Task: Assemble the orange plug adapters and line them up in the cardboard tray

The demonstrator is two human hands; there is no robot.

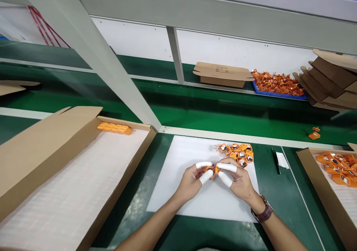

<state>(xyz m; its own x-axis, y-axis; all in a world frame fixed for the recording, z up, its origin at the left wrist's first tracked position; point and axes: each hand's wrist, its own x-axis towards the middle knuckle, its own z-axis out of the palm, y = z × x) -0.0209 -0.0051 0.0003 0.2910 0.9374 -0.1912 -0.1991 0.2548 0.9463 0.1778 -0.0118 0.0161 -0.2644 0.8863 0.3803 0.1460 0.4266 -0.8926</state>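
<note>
Over a white sheet [178, 191] on the green bench, both hands meet with white finger covers on thumbs and forefingers. My left hand [192, 180] pinches a small orange plastic housing [209, 171] that has dark and white parts inside. My right hand [235, 178] closes on a small orange piece [217, 169] right beside it, mostly hidden by the fingertips. Just beyond the right hand, several orange housings [242, 155] with electronic parts inside lie grouped on the sheet. One of them, at the group's left end, has thin wires sticking out.
An open cardboard box [122, 180] at left holds a row of orange housings [114, 128]. Another box [320, 184] with orange parts stands at right, near a black pen [276, 161]. Behind are a blue tray [279, 93] of orange pieces and stacked cartons [331, 76]. A metal post [117, 72] slants across.
</note>
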